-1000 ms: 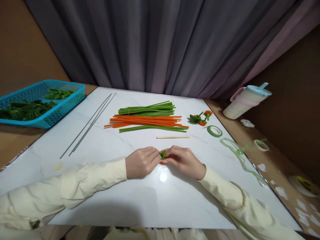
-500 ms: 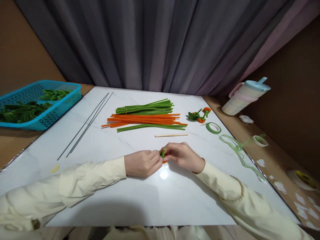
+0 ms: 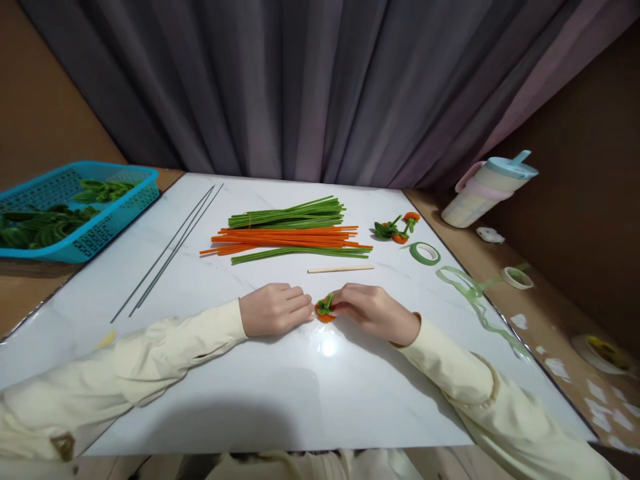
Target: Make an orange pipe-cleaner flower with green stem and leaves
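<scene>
A small orange pipe-cleaner flower with a green top and a short green stem sits between my hands, low over the white marbled board. My left hand is closed, its fingertips pinching at the flower's left edge. From the other side, my right hand grips the flower with thumb and fingers, the fingers partly curled out of sight. Just beyond the hands lies a thin wooden stick. Behind it are green pipe cleaners in a bundle and orange pipe cleaners.
Finished-looking orange flowers with green leaves lie at right, near a roll of green tape and a loose green strip. A tumbler stands beyond. Left are thin wires and a blue basket of green leaves.
My hands have moved slightly apart, and the orange and green flower between them now shows more fully. The whole view has shifted a little.
</scene>
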Motion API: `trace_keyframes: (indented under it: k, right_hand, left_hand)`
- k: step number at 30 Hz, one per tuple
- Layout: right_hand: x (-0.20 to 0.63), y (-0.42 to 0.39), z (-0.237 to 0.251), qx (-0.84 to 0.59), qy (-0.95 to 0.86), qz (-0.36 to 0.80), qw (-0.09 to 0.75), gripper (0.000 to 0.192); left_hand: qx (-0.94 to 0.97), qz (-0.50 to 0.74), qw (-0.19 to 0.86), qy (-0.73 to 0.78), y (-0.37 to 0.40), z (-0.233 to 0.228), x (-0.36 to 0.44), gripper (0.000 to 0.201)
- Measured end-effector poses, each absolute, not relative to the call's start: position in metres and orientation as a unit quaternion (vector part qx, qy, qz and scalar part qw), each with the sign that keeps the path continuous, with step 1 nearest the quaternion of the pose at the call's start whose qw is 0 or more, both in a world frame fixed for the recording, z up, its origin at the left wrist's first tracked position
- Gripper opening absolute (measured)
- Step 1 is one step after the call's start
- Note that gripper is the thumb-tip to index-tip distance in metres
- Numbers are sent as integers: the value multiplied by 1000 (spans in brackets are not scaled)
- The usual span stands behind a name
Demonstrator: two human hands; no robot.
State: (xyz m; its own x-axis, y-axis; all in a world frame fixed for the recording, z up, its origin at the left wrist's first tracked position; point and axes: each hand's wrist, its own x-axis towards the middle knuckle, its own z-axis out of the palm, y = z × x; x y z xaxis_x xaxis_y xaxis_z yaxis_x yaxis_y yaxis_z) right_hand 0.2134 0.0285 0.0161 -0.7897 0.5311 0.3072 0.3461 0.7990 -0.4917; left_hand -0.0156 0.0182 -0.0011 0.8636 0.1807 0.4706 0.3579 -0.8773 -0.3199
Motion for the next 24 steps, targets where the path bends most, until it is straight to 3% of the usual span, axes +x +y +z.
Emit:
trace_keyframes:
  k: [6,10,13,19,24]
  right_hand:
    - [212,21,16,-180,-969,3,170,28]
    - [209,18,16,-176,-970,-72,152,28]
    - [208,18,15,-194,-966,-43,166,28]
    - [208,19,13,-239,-939,122,216,23]
    - [207,18,13,-212,-935,157,237,31]
  left_hand:
    - [-926,-267,204,-171,20,-6,-12,16]
    - [-925,-258,210,-185,19,-6,-6,16]
    - [-927,-244,215,-186,18,-3,-3,14]
    - [-931,-224,221,-184,14,1,-2,19]
    - [-944,-226,167,-174,13,0,-3,19]
